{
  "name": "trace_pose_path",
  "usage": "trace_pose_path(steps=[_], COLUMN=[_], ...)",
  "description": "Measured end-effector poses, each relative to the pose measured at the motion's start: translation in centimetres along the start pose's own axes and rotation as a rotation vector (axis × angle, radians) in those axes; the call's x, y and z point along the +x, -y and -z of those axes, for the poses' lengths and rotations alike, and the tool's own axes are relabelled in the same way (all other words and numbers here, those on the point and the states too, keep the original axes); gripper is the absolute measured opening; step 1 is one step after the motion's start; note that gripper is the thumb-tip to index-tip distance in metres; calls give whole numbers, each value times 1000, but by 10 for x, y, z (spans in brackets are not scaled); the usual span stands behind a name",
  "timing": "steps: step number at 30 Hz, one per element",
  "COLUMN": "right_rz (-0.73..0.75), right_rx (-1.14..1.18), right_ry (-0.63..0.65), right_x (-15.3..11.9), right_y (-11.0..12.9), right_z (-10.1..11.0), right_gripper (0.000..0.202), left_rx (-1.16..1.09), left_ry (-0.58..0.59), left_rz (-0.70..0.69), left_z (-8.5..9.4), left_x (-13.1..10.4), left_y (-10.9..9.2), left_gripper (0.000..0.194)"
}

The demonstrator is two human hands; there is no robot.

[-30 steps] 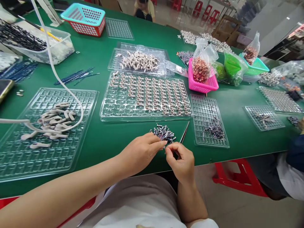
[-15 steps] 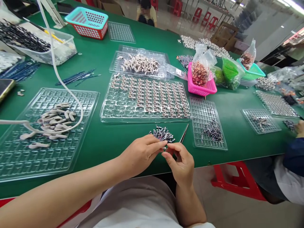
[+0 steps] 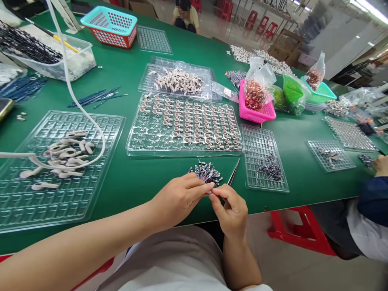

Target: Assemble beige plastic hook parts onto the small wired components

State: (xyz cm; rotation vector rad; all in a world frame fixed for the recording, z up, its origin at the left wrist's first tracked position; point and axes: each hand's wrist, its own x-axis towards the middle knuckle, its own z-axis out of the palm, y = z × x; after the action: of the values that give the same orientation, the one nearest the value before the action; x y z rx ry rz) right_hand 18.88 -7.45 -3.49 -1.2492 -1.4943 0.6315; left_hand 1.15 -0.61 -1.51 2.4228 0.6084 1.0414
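My left hand [image 3: 182, 198] and my right hand [image 3: 232, 208] meet at their fingertips near the table's front edge. Both are closed in a pinch on something small and pale, mostly hidden by the fingers. Just beyond them lies a pile of small dark parts with silvery ends [image 3: 207, 171]. Metal tweezers [image 3: 233, 171] point away from me, their near end behind my right hand. Farther back, a clear tray [image 3: 145, 139] holds rows of pale pieces with round ends, its front left pockets bare. Behind it, loose white curved pieces [image 3: 178, 82] are heaped on another tray.
On the left are a tray [image 3: 104, 161] with white pieces, a white cable [image 3: 71, 87] and a clear bin [image 3: 86, 58]. A pink basket [image 3: 257, 115] and a tray of dark parts [image 3: 266, 184] stand right. A co-worker's hand [image 3: 380, 165] is at the far right.
My right fingertips have closed in against my left fingertips, and the small piece between them is more covered. The whole view has shifted slightly.
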Motion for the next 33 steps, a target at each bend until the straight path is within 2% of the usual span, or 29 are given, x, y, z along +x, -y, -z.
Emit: trace_pose_path(steps=[7,12,19,25,29,33], right_rz=[-14,-109,-156,-164,-163,-220], right_rx=[2,-26,-30,-90,-136,-112], right_ry=[-3,-89,-139,-130,-81,-160], right_x=[-1,-2,0,1,1,1], right_y=[-2,-2,-3,-1,3,1], right_z=[-2,-2,-2,0,1,1], right_gripper=[16,9,12,14,14,20], left_rx=[-9,-4,-39,-45,26,139], left_ry=[1,-3,-19,3,19,-52], left_rz=[18,92,155,196,228,294], left_z=[-3,-4,3,7,18,47], left_x=[-2,-3,-1,4,7,-3], left_y=[-1,-4,-8,-10,-18,-13], left_gripper=[27,32,16,14,15,18])
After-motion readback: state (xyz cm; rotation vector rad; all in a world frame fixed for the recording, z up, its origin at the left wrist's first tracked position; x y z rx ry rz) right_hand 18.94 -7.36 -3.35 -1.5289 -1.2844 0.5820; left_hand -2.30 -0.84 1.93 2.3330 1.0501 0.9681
